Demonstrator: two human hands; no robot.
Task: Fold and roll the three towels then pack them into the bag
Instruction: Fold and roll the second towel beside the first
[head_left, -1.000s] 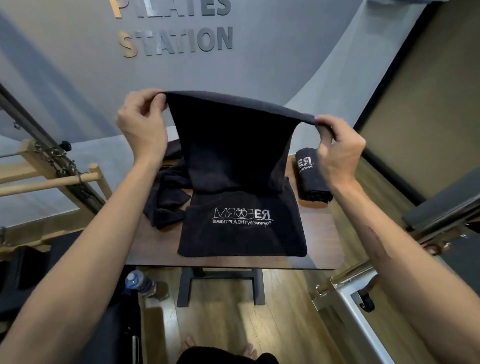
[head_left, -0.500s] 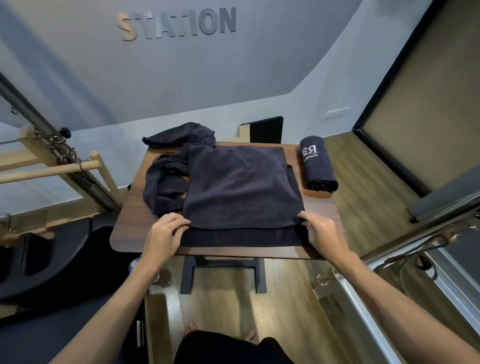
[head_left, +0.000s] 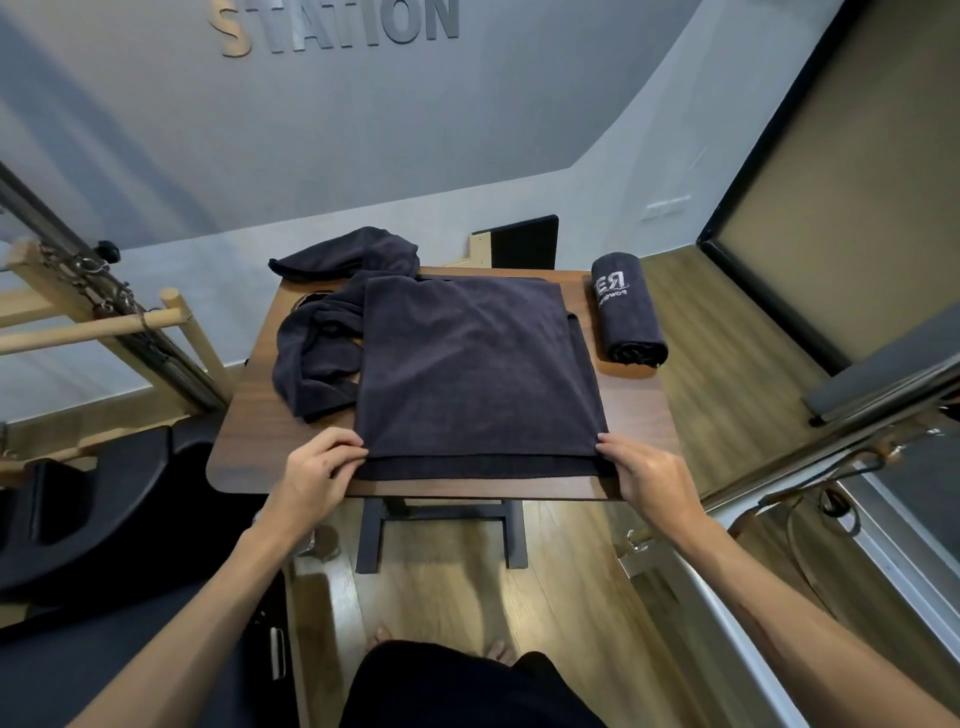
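Observation:
A dark grey towel (head_left: 467, 364) lies folded in half on the small wooden table (head_left: 249, 447), its top layer ending a little short of the bottom layer at the near edge. My left hand (head_left: 317, 467) pinches the near left corner of the top layer. My right hand (head_left: 644, 473) pinches the near right corner. A second dark towel (head_left: 317, 353) lies crumpled at the table's left and far edge. A third towel (head_left: 626, 309), rolled with white lettering on it, rests at the far right corner. No bag is clearly visible.
A wooden and metal pilates frame (head_left: 104, 322) stands to the left, with black padding (head_left: 78, 509) below it. A metal rail (head_left: 779, 587) runs along the right. A black panel (head_left: 524, 241) leans against the wall behind the table. My bare feet (head_left: 441, 644) are on the wood floor.
One second ago I held the towel's far edge up in the air. I brought it down toward me, folding the towel in half, and now my hands rest at its near corners.

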